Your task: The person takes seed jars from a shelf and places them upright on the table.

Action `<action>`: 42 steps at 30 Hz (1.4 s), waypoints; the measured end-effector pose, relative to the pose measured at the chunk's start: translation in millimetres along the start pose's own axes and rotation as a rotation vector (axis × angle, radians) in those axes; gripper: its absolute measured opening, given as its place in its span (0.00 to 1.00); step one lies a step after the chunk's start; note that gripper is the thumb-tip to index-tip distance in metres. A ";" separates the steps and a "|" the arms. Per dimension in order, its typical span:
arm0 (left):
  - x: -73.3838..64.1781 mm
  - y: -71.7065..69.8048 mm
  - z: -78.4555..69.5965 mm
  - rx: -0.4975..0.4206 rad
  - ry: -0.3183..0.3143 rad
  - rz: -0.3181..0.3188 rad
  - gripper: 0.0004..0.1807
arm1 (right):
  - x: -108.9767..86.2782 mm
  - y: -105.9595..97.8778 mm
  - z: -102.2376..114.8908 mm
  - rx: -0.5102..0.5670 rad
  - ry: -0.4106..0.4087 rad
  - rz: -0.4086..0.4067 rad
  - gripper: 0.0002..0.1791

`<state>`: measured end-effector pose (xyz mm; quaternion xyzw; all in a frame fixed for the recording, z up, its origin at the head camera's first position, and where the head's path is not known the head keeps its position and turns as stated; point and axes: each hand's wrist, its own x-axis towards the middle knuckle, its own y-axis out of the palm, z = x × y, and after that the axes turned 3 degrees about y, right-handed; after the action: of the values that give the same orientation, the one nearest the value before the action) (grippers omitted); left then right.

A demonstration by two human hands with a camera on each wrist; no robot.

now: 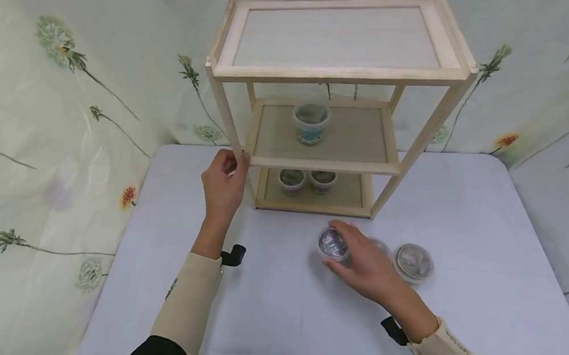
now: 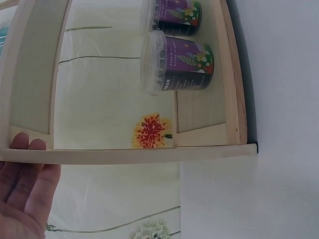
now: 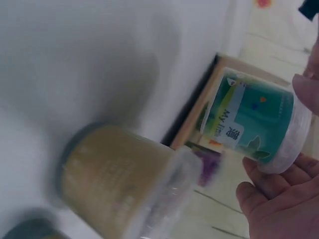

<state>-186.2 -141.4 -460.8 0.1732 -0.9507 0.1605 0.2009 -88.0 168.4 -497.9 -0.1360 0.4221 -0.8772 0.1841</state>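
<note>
My left hand (image 1: 224,189) grips the left front post of a three-tier wooden shelf (image 1: 339,37), beside the middle tier. In the left wrist view, its fingers (image 2: 37,186) wrap round that post. My right hand (image 1: 366,262) holds a clear-lidded plastic tub by its rim, off the table in front of the shelf. A green label (image 3: 254,119) covers this tub (image 1: 333,244). Another tub (image 1: 310,134) with a blue-green label stands on the middle tier. Two purple-labelled tubs (image 2: 187,62) stand side by side on the bottom tier.
Right of the shelf, a lidded tub (image 1: 413,262) stands on the white table (image 1: 271,313), with another tub (image 1: 379,245) partly hidden behind my right hand. A tan-labelled tub (image 3: 117,177) shows in the right wrist view. Flower-printed sheeting (image 1: 58,178) hangs behind the table.
</note>
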 end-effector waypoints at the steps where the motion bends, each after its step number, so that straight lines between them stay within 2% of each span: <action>1: 0.1 0.0 0.0 0.000 0.001 0.001 0.12 | -0.4 2.6 -2.9 0.004 0.000 0.002 0.41; 8: 0.0 0.6 -0.6 -0.001 -0.006 -0.002 0.11 | -2.6 18.8 -19.9 -0.049 0.007 -0.007 0.42; 16: -0.1 1.2 -1.4 0.015 -0.008 0.001 0.12 | -6.3 30.3 -30.8 -0.130 -0.036 -0.044 0.43; 22: -0.6 1.0 -0.7 0.015 -0.001 -0.005 0.12 | -7.7 31.6 -35.7 -0.156 -0.033 -0.044 0.42; 29: 0.6 0.8 -2.3 0.014 -0.019 0.001 0.12 | -8.9 30.9 -39.6 -0.187 -0.069 -0.065 0.42; 42: 0.2 0.4 -2.6 -0.006 -0.021 0.002 0.12 | -14.9 28.5 -39.5 -0.182 -0.021 -0.030 0.44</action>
<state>-185.7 -140.1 -458.5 0.1734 -0.9534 0.1558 0.1914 -84.3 185.8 -545.7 -0.1675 0.4961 -0.8363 0.1622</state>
